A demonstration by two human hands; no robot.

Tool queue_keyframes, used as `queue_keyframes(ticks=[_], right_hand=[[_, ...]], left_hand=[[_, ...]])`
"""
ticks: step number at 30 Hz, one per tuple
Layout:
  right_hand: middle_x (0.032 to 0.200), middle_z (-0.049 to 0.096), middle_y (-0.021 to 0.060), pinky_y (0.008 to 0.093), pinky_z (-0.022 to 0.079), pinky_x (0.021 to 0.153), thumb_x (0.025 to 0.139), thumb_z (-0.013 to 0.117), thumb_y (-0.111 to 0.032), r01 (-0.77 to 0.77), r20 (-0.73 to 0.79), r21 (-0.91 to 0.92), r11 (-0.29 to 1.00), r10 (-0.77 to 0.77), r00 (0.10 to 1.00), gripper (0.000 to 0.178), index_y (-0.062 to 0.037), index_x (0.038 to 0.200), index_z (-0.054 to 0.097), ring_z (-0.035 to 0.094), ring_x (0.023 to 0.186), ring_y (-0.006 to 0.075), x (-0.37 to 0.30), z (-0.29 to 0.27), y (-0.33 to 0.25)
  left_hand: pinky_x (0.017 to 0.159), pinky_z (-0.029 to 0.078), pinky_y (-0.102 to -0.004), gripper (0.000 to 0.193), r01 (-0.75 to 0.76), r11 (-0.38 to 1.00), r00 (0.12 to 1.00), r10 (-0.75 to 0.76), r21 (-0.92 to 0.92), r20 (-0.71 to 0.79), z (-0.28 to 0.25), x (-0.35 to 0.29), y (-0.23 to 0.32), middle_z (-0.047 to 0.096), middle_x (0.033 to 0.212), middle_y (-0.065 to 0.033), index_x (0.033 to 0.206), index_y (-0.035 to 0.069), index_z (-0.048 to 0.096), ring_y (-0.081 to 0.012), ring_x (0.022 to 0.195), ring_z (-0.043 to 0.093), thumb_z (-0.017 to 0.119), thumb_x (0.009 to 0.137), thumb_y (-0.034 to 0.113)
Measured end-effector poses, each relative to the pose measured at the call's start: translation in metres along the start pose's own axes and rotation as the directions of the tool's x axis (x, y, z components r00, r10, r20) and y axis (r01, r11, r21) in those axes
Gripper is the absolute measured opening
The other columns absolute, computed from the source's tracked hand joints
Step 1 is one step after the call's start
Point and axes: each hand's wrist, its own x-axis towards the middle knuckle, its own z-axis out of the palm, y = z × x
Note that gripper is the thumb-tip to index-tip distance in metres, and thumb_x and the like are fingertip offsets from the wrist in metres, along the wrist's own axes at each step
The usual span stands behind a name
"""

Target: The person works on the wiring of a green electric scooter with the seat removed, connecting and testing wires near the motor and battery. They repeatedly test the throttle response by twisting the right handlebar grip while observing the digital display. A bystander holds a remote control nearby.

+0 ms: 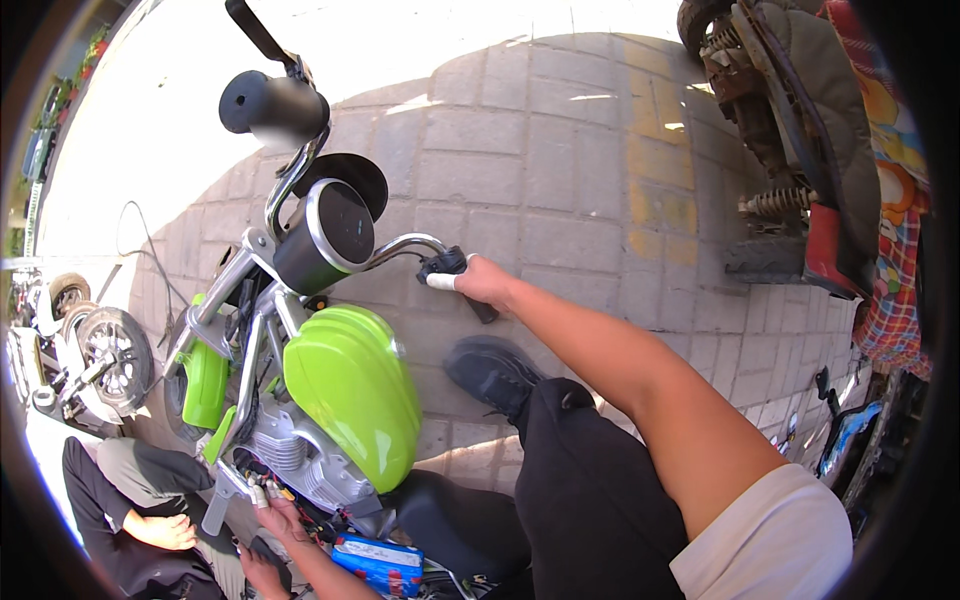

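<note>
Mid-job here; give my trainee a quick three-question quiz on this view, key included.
1. What is the right grip at?
A. front wheel
B. black handlebar control
C. paving
2. True or false: the green fuel tank lies between the handlebar and the black seat.
3. Fill in: the left grip is by the exposed wiring, close to the silver, finned ____.

Key:
1. B
2. True
3. engine
</note>
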Motion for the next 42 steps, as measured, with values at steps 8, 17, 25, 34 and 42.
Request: queue_keyframes(ticks=[8, 17, 25, 34, 42], right_hand=[[0.089, 0.070, 0.0099, 0.0364, 0.050, 0.072, 0.073, 0.086, -0.040, 0.036, -0.146, 0.042, 0.998, -0.030, 0.989, 0.048, -0.0012, 0.099, 0.074, 0.064, 0.080, 0.0188, 0.012, 0.018, 0.001], [0.092, 0.071, 0.0146, 0.0382, 0.053, 0.074, 0.068, 0.087, -0.043, 0.053, -0.160, 0.045, 0.998, -0.045, 0.986, 0.055, 0.0005, 0.098, 0.072, 0.067, 0.082, 0.0245, 0.007, 0.021, -0.004], [0.094, 0.070, 0.0165, 0.0386, 0.053, 0.076, 0.068, 0.087, -0.043, 0.058, -0.197, 0.038, 0.998, -0.050, 0.979, 0.056, 0.0011, 0.098, 0.071, 0.067, 0.084, 0.0256, 0.008, 0.018, 0.002], [0.093, 0.069, 0.0148, 0.0367, 0.052, 0.078, 0.069, 0.087, -0.042, 0.018, -0.082, 0.059, 0.998, -0.014, 0.997, 0.056, 0.0018, 0.101, 0.070, 0.065, 0.086, 0.0248, 0.002, 0.011, -0.007], [0.105, 0.065, 0.0115, 0.0375, 0.050, 0.083, 0.077, 0.084, -0.025, -0.105, 0.263, 0.147, 0.983, 0.064, 0.963, 0.054, 0.0043, 0.117, 0.062, 0.061, 0.096, 0.0229, 0.030, -0.032, 0.028]], left_hand=[[0.090, 0.050, -0.0288, 0.025, 0.015, 0.999, 0.998, -0.017, 0.031, 0.059, 0.001, -0.003, 0.004, 0.064, 0.112, -0.0098, 0.121, -0.002, 0.059, -0.0160, 0.100, 0.061, 0.057, 0.099, 0.010], [0.092, 0.050, -0.0291, 0.029, 0.080, 0.995, 0.997, -0.081, 0.053, 0.017, -0.018, 0.001, 0.014, 0.064, 0.114, -0.0078, 0.123, 0.000, 0.058, -0.0163, 0.100, 0.060, 0.059, 0.098, 0.014], [0.094, 0.049, -0.0299, 0.033, 0.088, 0.994, 0.995, -0.091, 0.062, 0.047, 0.003, -0.002, 0.011, 0.064, 0.116, -0.0092, 0.123, 0.000, 0.057, -0.0178, 0.103, 0.061, 0.063, 0.096, 0.017], [0.096, 0.048, -0.0302, 0.034, 0.074, 0.996, 0.995, -0.077, 0.049, 0.069, 0.011, -0.011, 0.014, 0.065, 0.115, -0.0096, 0.124, -0.001, 0.057, -0.0182, 0.102, 0.062, 0.063, 0.095, 0.017], [0.093, 0.051, -0.0310, 0.031, 0.082, 0.996, 0.995, -0.083, 0.023, 0.057, 0.010, -0.005, 0.010, 0.065, 0.113, -0.0092, 0.123, -0.001, 0.058, -0.0178, 0.100, 0.062, 0.062, 0.096, 0.013]])
